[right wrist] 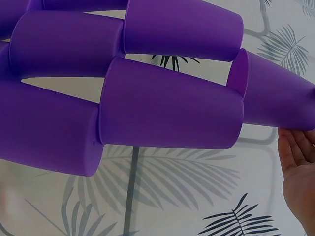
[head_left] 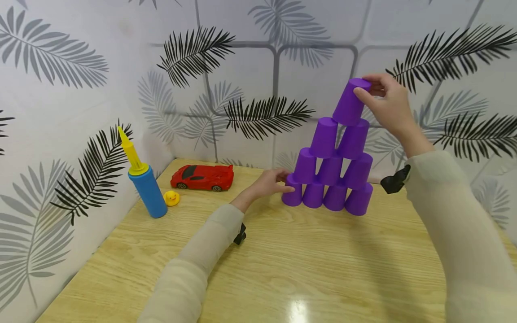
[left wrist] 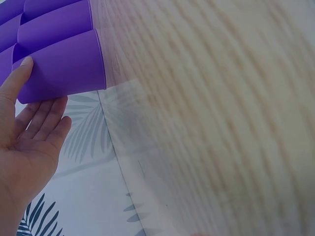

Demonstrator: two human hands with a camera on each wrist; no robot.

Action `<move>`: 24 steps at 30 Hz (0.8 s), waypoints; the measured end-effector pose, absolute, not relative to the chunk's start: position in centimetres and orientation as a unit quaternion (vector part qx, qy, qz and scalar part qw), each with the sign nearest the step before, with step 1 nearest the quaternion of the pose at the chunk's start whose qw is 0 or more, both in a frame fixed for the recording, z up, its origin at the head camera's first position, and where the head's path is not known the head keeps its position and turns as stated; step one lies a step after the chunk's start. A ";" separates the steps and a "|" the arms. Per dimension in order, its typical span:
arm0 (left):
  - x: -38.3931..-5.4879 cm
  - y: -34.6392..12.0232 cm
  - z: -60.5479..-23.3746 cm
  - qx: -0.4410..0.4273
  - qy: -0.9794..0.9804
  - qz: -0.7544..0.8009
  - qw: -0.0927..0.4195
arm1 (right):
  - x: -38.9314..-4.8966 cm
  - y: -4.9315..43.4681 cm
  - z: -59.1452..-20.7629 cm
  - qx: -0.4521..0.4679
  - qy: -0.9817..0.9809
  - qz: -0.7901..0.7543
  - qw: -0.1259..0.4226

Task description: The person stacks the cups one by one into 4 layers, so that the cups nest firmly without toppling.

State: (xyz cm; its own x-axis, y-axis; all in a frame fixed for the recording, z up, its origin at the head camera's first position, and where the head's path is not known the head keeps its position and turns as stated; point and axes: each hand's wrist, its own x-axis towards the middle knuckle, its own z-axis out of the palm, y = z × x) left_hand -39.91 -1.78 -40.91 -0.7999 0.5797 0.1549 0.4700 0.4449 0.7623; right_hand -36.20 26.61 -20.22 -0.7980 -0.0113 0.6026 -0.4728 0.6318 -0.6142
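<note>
Purple cups stand upside down in a stepped stack: several along the bottom, three above, then two. My right hand (head_left: 385, 101) grips the top purple cup (head_left: 349, 104) near its base, thumb in front and fingers behind. That cup tilts slightly over the two-cup row (head_left: 324, 137). In the right wrist view, the inside of the held cup (right wrist: 275, 96) shows at its rim, which meets a cup below. My left hand (head_left: 268, 183) holds the leftmost bottom purple cup (head_left: 292, 197), thumb across its front. The left wrist view shows the fingers (left wrist: 42, 118) along the cup's far side.
Left of the stack sit a red toy car (head_left: 203, 177) and a yellow rubber duck (head_left: 171, 198). A blue and yellow hand pump (head_left: 148, 190) stands beside the duck. A leaf-patterned wall (head_left: 258, 85) rises close behind the wooden table (head_left: 282, 264).
</note>
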 end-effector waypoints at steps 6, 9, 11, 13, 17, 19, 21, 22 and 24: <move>-39.7 -1.6 -40.9 0.310 0.849 0.422 0.073 | -36.3 26.4 -20.4 0.144 -0.861 0.396 0.285; -39.6 -1.5 -41.0 0.311 0.848 0.423 0.074 | -36.2 26.4 -20.4 0.141 -0.865 0.389 0.284; -39.6 -1.5 -41.0 0.311 0.847 0.424 0.074 | -36.1 26.4 -20.4 0.140 -0.866 0.387 0.284; -39.7 -1.4 -41.1 0.312 0.846 0.425 0.076 | -36.1 26.4 -20.4 0.139 -0.865 0.389 0.284; -39.7 -1.5 -41.3 0.313 0.846 0.424 0.080 | -36.1 26.5 -20.6 0.136 -0.861 0.401 0.283; -39.7 -1.6 -41.3 0.311 0.846 0.425 0.083 | -36.1 26.6 -20.7 0.135 -0.855 0.411 0.285; -39.7 -1.8 -41.4 0.306 0.848 0.425 0.083 | -35.9 26.8 -20.8 0.132 -0.848 0.417 0.299; -39.7 -1.8 -41.4 0.302 0.848 0.428 0.082 | -35.8 26.9 -20.9 0.130 -0.843 0.420 0.309; -39.6 -2.0 -41.4 0.288 0.851 0.432 0.073 | -35.3 27.4 -21.3 0.124 -0.833 0.425 0.331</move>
